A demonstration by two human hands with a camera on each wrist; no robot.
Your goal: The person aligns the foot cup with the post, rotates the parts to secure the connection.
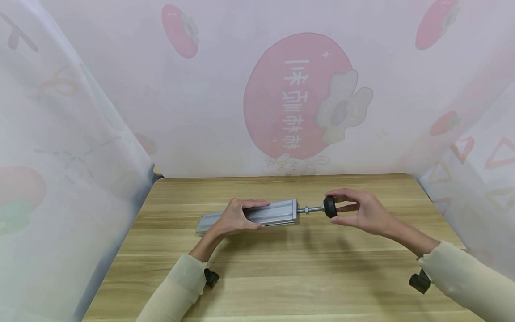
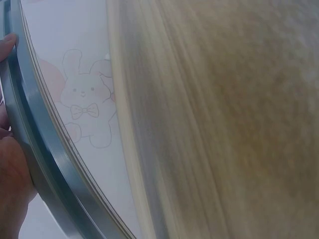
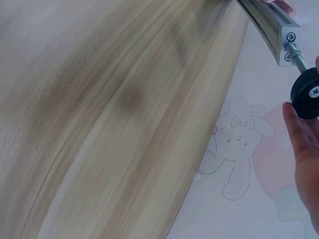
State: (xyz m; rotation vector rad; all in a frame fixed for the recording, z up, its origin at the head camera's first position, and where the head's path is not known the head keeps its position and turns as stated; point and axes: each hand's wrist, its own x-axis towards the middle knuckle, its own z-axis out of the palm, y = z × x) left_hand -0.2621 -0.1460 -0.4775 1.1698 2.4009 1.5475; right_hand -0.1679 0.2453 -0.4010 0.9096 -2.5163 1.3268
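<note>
My left hand point(image 1: 235, 218) grips a silver aluminium profile point(image 1: 279, 212) around its middle, thumb along the near side and fingers over the far side. The profile lies lengthwise left to right, its right end raised above the table. From that end sticks a threaded rod point(image 1: 314, 209) with a nut on it. A round black levelling foot point(image 1: 330, 207) sits on the rod's outer end, pinched between the thumb and fingers of my right hand point(image 1: 368, 213). In the right wrist view, a cross-slot screw shows in the face of the foot point(image 3: 301, 97), and screws show in the profile's end face.
The wood-grain table point(image 1: 289, 273) lies under both hands. A pale printed curtain point(image 1: 209, 103) with strawberries and rabbits hangs behind the table and along both sides. Small black devices point(image 1: 211, 277) are strapped at both wrists.
</note>
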